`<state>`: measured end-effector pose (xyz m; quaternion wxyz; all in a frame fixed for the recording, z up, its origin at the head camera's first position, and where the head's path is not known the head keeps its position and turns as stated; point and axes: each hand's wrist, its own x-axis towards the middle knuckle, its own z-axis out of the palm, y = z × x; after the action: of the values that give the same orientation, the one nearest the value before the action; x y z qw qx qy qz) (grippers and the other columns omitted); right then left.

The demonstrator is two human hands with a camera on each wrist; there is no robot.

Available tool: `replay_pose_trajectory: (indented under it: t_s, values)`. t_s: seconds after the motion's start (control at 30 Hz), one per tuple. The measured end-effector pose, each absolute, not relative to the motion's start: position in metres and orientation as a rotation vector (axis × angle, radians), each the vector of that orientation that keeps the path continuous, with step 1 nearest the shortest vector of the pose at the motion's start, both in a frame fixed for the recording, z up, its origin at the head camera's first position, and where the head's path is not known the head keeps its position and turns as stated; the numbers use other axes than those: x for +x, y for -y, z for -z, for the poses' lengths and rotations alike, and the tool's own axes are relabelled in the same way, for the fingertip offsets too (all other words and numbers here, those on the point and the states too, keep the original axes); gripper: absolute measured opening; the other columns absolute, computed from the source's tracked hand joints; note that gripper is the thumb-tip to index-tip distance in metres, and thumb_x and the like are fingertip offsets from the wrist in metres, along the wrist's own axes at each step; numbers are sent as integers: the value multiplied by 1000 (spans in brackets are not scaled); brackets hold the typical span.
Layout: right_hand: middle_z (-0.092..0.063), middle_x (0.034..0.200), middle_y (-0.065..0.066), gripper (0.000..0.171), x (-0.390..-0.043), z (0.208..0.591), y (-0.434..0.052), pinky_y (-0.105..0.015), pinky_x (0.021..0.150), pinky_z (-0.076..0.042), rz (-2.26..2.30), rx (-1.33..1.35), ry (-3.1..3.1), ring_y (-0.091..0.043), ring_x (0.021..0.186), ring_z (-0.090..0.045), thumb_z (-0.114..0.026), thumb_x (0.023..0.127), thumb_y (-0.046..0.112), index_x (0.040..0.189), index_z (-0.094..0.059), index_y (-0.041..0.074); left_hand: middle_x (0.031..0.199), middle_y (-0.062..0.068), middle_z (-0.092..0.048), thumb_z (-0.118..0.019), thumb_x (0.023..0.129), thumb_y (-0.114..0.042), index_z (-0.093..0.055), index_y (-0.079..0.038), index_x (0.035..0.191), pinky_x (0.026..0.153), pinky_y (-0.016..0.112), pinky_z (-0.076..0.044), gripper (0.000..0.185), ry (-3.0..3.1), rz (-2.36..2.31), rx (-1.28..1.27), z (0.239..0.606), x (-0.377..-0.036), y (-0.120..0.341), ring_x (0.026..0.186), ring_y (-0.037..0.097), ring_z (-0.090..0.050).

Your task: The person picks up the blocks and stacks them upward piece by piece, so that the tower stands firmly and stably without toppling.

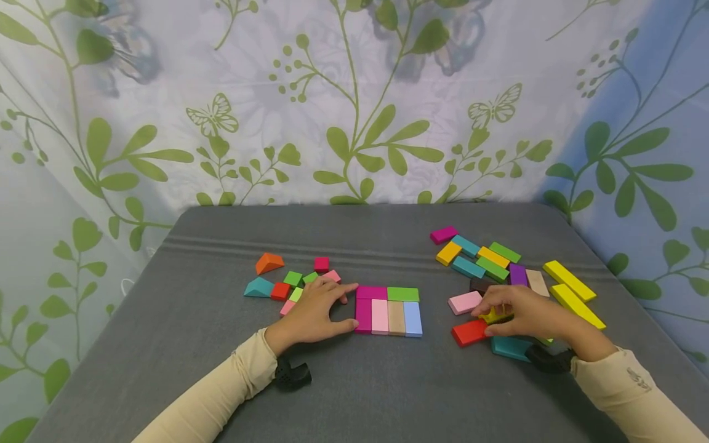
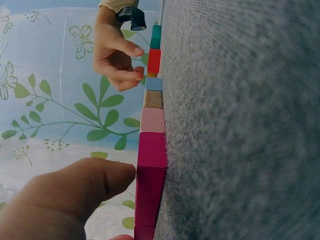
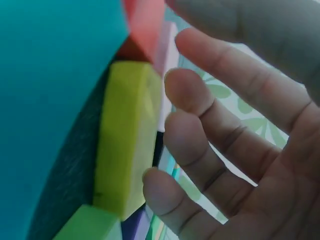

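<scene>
Leaf-printed fabric hangs behind a grey worktop scattered with coloured blocks. At its centre lies a flat rectangle of joined blocks, magenta, pink, tan, blue and green. The left hand rests flat, its grip relaxed with fingers straight, fingertips touching the rectangle's magenta edge; loose small blocks lie just beyond it. The right hand curls its grip around a yellow block, between a red block and a teal block.
</scene>
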<state>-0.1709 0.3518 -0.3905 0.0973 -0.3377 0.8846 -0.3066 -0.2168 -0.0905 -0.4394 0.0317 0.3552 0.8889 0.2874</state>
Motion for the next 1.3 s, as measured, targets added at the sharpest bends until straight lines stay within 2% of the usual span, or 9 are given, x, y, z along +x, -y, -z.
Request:
replay_pose_trajectory:
  t_s: [0.17,0.4,0.57,0.77,1.03,1.3]
  values:
    - [-66,101,9,24,-175,404,-359,-24,74,-56,884,-1052,-2620,-9,87,-59,-90,89,15,111,-82,12,108,0,-63,-79,93,-36,-59,-6,154,114,63,-35,72,-2738,-886,1089,441,-217,92,137,37,-47]
    - [-66,107,11,22,-170,399,-338,-25,80,-57,846,-1009,-2593,-9,93,-61,-89,91,24,110,-80,18,108,1,-63,-79,93,-36,-58,-5,154,116,65,-33,72,-2732,-894,1080,440,-217,92,138,38,-46]
    - [-69,104,12,26,-164,399,-321,-26,74,-54,843,-1007,-2593,-7,88,-58,-90,91,27,112,-79,17,109,1,-63,-79,93,-37,-58,-6,155,115,64,-34,72,-2736,-884,1083,441,-217,92,139,38,-46]
    - [-70,100,12,26,-165,429,-315,-24,65,-49,912,-1103,-2594,-4,83,-57,-90,92,28,113,-78,18,109,1,-63,-79,93,-38,-58,-6,155,115,63,-34,73,-2735,-877,1070,440,-217,92,139,37,-45]
    - [-63,88,16,26,-149,409,-270,-24,65,-49,927,-877,-2626,-2,77,-54,-91,90,27,107,-76,14,109,1,-62,-79,93,-38,-58,-6,155,116,63,-33,73,-2729,-875,1070,439,-217,92,141,38,-44]
    - [-66,83,16,27,-140,410,-237,-23,56,-45,871,-797,-2736,-2,66,-49,-94,87,28,103,-77,13,109,1,-62,-79,93,-37,-58,-6,155,118,63,-32,73,-2726,-867,1063,438,-218,91,142,39,-44]
